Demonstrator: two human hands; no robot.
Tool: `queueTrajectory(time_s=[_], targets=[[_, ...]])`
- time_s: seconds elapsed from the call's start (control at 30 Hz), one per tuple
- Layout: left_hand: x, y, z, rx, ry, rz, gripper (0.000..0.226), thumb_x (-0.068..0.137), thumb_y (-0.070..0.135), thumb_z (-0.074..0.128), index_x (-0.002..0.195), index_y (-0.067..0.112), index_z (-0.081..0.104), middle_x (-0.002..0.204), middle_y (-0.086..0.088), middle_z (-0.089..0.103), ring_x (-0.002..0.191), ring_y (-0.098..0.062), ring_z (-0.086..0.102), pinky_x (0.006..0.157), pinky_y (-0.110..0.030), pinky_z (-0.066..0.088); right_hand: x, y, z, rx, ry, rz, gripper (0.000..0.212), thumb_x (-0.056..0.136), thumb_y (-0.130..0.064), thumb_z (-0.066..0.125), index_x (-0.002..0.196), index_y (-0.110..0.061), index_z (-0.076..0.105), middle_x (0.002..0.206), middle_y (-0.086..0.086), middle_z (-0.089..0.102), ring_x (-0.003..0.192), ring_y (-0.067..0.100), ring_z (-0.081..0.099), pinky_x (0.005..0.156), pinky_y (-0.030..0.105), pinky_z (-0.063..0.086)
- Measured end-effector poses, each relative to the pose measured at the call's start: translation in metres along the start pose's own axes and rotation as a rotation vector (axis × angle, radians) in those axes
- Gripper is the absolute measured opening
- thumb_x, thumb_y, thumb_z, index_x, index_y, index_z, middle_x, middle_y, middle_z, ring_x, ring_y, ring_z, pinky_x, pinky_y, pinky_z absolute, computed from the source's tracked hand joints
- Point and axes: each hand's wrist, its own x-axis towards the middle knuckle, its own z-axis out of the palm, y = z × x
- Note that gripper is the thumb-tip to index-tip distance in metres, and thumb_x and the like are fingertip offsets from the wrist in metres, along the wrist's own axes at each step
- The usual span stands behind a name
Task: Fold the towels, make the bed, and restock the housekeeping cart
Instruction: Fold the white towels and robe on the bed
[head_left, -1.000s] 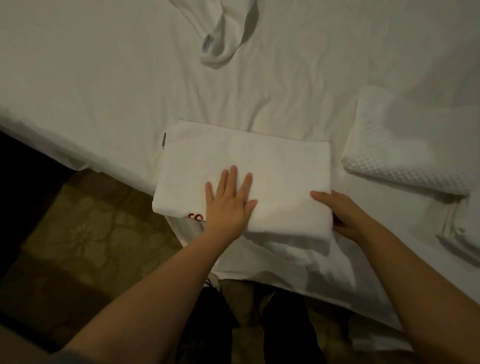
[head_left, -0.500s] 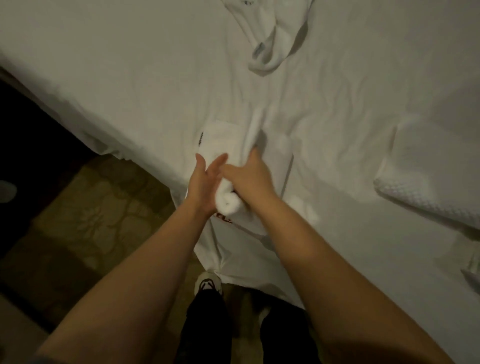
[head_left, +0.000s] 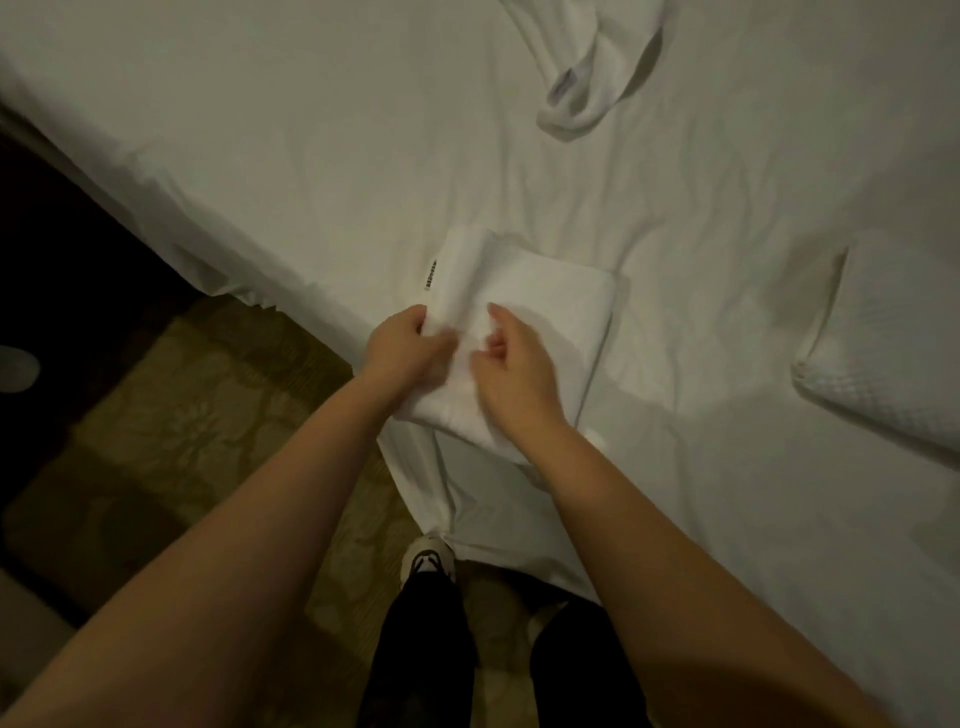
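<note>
Currently: folded white towel (head_left: 553, 312) lies flat on the bed (head_left: 311, 130), close to the near edge, directly in front of the person. A small dark tag (head_left: 430, 274) sticks out of its left edge.

Left hand (head_left: 405, 348) is on the towel's left edge, fingers (head_left: 422, 318) curled round a fold and gripping it, thumb on top.

Right hand (head_left: 519, 374) sits over the middle of the towel, just beside the left hand. Index finger (head_left: 496, 312) points forward and touches the top layer; the other fingers are curled in. Cannot tell if they pinch any cloth: motion blur there.

Rest of scene: a loose white cloth (head_left: 587, 78) is crumpled at the far side of the bed, well apart from the towel. A waffle-weave folded towel (head_left: 883, 358) sits to the right, also apart. The sheet is wrinkled and hangs over the bed edge down to the patterned carpet (head_left: 182, 415). One shoe (head_left: 428, 558) and dark trouser legs (head_left: 421, 649) show below, between the forearms.
</note>
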Motion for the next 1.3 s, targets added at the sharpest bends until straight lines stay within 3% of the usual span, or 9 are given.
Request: queueTrajectory(time_s=[0.13,0.23,0.33,0.43,0.6,0.87,1.07,1.2,1.3], targets=[[0.001,-0.006,0.014,0.102,0.164,-0.026,0.044,0.092,0.036,0.055,0.123,0.007,0.044,0.128,-0.015,0.040,0.108,-0.032,0.049,0.094,-0.040,0.044,-0.018,0.043,-0.016,-0.110,0.392,0.214,0.069,0.089,-0.029,0.059,0.149,-0.020,0.025,0.144,0.008,0.034,0.130,0.026,0.034,0.109,0.037,0.028],[-0.006,-0.006,0.020,0.081,0.171,-0.052,0.054,0.095,0.041,0.048,0.134,0.007,0.032,0.135,-0.015,0.036,0.116,-0.032,0.046,0.095,-0.041,0.041,-0.020,0.061,-0.019,0.175,0.299,0.338,0.084,0.083,-0.039,0.069,0.148,-0.012,0.023,0.142,0.011,0.040,0.128,0.027,0.042,0.105,0.034,0.034],[-0.011,0.003,0.021,0.065,0.145,-0.078,0.060,0.096,0.047,0.041,0.136,0.004,0.029,0.134,-0.018,0.044,0.115,-0.036,0.049,0.090,-0.040,0.041,-0.015,0.063,-0.036,0.458,0.120,0.399,0.067,0.083,-0.032,0.071,0.139,-0.011,0.041,0.130,0.005,0.055,0.102,0.017,0.056,0.083,0.025,0.043],[-0.016,0.010,0.029,-0.048,0.020,-0.165,0.071,0.091,0.056,0.045,0.139,0.005,0.034,0.135,-0.017,0.048,0.120,-0.035,0.049,0.096,-0.040,0.041,-0.015,0.069,-0.057,0.611,0.058,0.399,0.056,0.084,-0.024,0.070,0.134,-0.013,0.049,0.121,0.004,0.060,0.097,0.016,0.057,0.082,0.027,0.046],[-0.043,0.037,0.057,-0.410,-0.143,-0.084,0.063,0.087,0.040,0.063,0.140,0.016,0.038,0.131,-0.002,0.051,0.115,-0.022,0.051,0.095,-0.034,0.042,-0.033,0.098,-0.099,0.557,0.143,0.331,0.048,0.085,-0.018,0.069,0.129,-0.018,0.049,0.112,-0.002,0.056,0.102,0.018,0.055,0.089,0.032,0.045],[-0.081,0.104,0.172,-0.543,-0.505,0.006,0.046,0.088,0.013,0.064,0.126,0.024,0.041,0.113,0.001,0.061,0.098,-0.013,0.062,0.082,-0.030,0.055,-0.082,0.194,-0.211,0.468,0.348,0.373,0.047,0.085,-0.017,0.069,0.129,-0.011,0.051,0.120,0.007,0.059,0.101,0.019,0.055,0.086,0.032,0.046],[-0.092,0.125,0.233,-0.437,-0.323,-0.014,0.061,0.075,0.031,0.075,0.127,0.013,0.049,0.118,-0.007,0.062,0.104,-0.023,0.061,0.090,-0.039,0.051,-0.089,0.243,-0.253,0.389,0.314,0.360,0.053,0.091,-0.020,0.062,0.139,-0.014,0.041,0.134,0.006,0.054,0.103,0.014,0.051,0.083,0.024,0.039],[-0.093,0.115,0.223,-0.481,-0.304,-0.076,0.034,0.088,0.016,0.065,0.119,0.017,0.051,0.115,-0.008,0.063,0.102,-0.024,0.061,0.077,-0.034,0.053,-0.074,0.237,-0.251,0.304,0.172,0.274,0.051,0.095,-0.025,0.055,0.142,-0.014,0.039,0.138,0.008,0.050,0.120,0.022,0.050,0.091,0.024,0.037],[-0.099,0.106,0.210,-0.562,-0.273,-0.117,0.039,0.090,0.014,0.061,0.126,0.017,0.048,0.115,-0.004,0.062,0.101,-0.022,0.061,0.070,-0.030,0.054,-0.053,0.218,-0.252,0.242,0.097,0.165,0.052,0.096,-0.023,0.054,0.145,-0.018,0.036,0.142,0.005,0.047,0.128,0.023,0.045,0.094,0.020,0.031]])
